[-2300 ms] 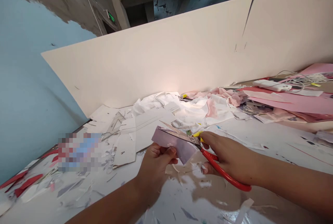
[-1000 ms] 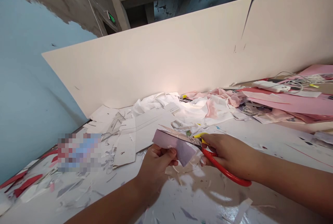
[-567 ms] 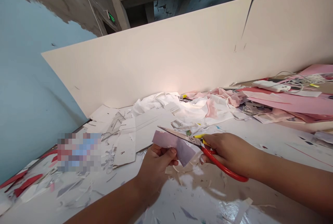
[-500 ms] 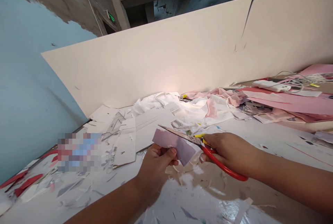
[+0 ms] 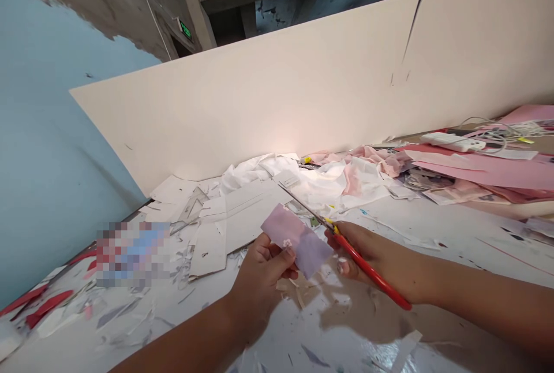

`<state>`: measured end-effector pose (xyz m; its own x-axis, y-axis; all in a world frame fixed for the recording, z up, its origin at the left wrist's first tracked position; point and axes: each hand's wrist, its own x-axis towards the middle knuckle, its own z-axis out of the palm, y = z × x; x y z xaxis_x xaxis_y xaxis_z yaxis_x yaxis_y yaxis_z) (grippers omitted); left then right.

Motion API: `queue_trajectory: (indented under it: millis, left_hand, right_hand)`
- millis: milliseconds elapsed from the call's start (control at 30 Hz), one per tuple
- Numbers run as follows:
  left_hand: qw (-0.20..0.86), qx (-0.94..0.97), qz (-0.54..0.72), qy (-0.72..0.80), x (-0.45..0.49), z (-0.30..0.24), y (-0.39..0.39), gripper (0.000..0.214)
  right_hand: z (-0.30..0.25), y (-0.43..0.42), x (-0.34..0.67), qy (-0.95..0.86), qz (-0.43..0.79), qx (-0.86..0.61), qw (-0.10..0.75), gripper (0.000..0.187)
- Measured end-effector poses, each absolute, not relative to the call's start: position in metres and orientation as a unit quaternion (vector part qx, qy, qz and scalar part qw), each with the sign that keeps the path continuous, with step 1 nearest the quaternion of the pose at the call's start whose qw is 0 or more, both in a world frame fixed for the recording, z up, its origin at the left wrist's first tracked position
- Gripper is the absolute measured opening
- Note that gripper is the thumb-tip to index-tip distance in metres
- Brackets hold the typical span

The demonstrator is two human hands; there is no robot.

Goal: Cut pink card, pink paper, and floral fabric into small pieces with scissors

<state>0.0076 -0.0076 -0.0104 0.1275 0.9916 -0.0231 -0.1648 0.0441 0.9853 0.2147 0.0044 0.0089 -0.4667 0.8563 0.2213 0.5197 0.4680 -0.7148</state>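
Between the thumb and fingers of my left hand (image 5: 270, 266) is a small piece of purple fabric or paper (image 5: 298, 237) with a pale pink flower-like detail on it. My right hand (image 5: 367, 254) is closed around the red and yellow handles of a pair of scissors (image 5: 355, 257). The blades point up and left, above the purple piece and apart from it. Some of the right fingers are hidden behind the handles. Below both hands, thin cut scraps (image 5: 298, 292) lie on the white table (image 5: 277, 338).
White cardboard pieces (image 5: 246, 211) lie behind my left hand, with crumpled white cloth (image 5: 359, 188) beyond. A white power strip (image 5: 452, 142) and pink sheets (image 5: 497, 168) are at right. Red scraps (image 5: 49, 306) lie at left. A pale partition (image 5: 259, 107) stands along the back.
The scissors have lifted off the purple piece, and their tips now point higher. My right hand has turned, while my left hand has tilted the piece so its face shows more.
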Motion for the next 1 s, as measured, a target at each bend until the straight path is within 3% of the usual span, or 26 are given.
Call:
queue_trajectory:
  millis: [167,600,833,1000]
  left_hand:
    - [0.601,0.486,0.484,0.411,0.008,-0.008,-0.013,0.019]
    - [0.691,0.434,0.429,0.389,0.009,-0.009,-0.009,0.011]
    - [0.698,0.431,0.405,0.403,0.009,-0.011,-0.011,0.02]
    - [0.633,0.42,0.482,0.436,0.009,-0.014,-0.008,0.023]
  right_hand:
    - [0.007,0.006,0.209,-0.796,0.388,-0.39,0.254,0.035]
    - [0.015,-0.003,0.201,-0.79,0.477,-0.301,0.24,0.025]
    - [0.014,-0.006,0.199,-0.793,0.465,-0.32,0.228,0.02]
    - [0.014,-0.003,0.203,-0.817,0.394,-0.353,0.229,0.027]
